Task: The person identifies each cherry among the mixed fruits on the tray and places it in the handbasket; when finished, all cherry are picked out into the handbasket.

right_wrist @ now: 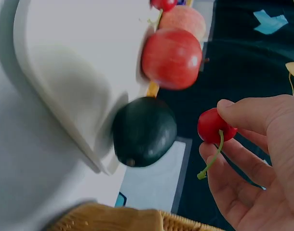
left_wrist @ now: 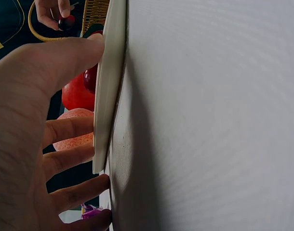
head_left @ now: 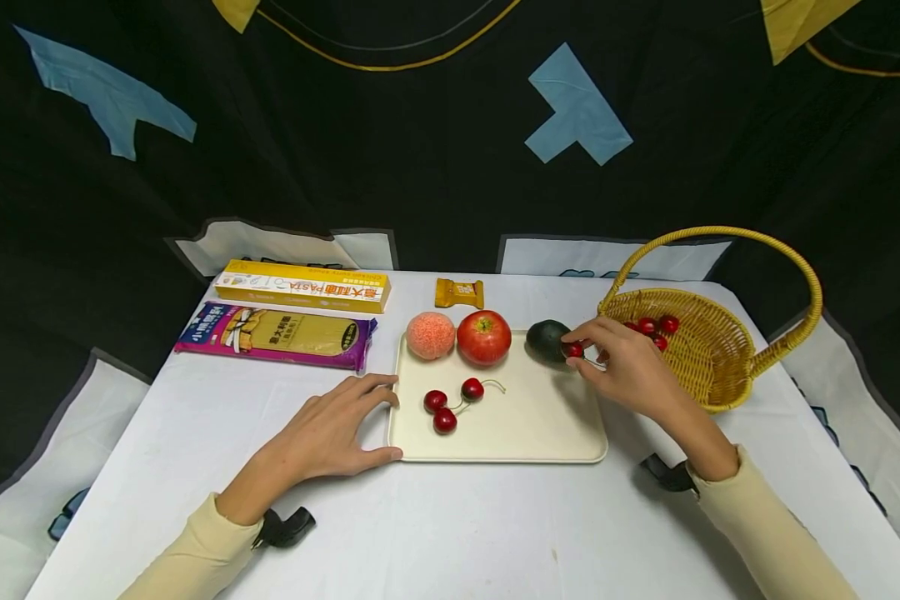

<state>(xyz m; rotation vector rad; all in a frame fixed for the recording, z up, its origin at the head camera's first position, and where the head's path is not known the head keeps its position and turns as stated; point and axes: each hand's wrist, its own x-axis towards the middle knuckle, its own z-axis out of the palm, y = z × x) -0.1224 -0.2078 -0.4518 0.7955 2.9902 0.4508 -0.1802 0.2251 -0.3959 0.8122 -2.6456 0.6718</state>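
Note:
My right hand (head_left: 633, 362) pinches a red cherry (right_wrist: 215, 126) between thumb and fingers, its green stem hanging down. In the head view it is over the right part of a cream tray (head_left: 525, 437), beside a dark green avocado (head_left: 546, 341). At the tray's left edge, my left hand (head_left: 330, 429) rests with thumb and fingers spread, fingertips right at the rim. A red apple (head_left: 483, 337) and a rough pinkish-orange peach-like fruit (head_left: 431, 335) sit along the tray's back. Several stemmed cherries (head_left: 445, 420) lie on its left half.
A wicker basket (head_left: 708, 367) with a tall arched handle stands right of the tray, with several cherries (head_left: 660, 327) inside. Behind the tray lies a small golden packet (head_left: 459, 292). A yellow pasta box (head_left: 303, 287) and a purple pasta bag (head_left: 277, 336) lie at back left.

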